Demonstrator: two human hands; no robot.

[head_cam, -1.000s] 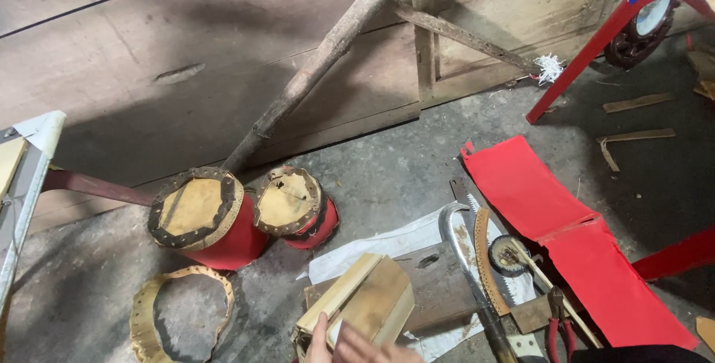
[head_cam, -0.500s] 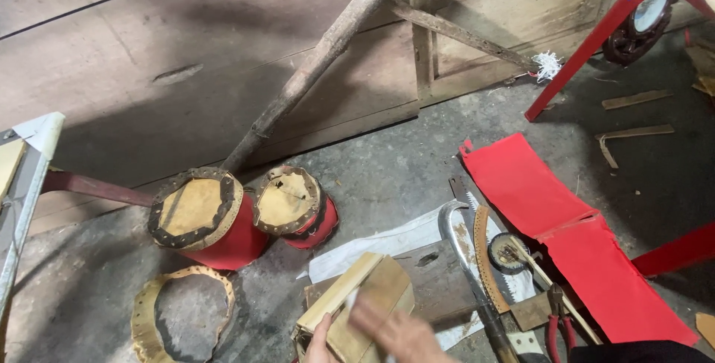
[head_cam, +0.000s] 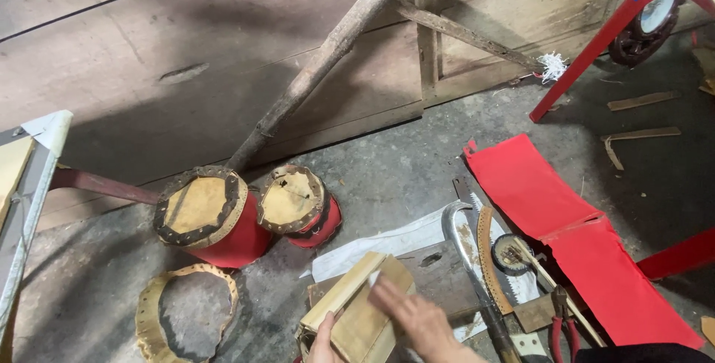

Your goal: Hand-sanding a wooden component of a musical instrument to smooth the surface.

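Both hands point(head_cam: 417, 322) are motion-blurred, cut off by the bottom edge.

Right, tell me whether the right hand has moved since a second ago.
Yes. The right hand has slid up across the wooden block, toward the two red drums.

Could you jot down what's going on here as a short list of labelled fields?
Place: concrete floor beside a wooden wall
Left hand: steadies the wooden frame from below
Right hand: flat on the frame's top
Nearby: two red drums, a loose hide ring, red sheet, saw, pliers
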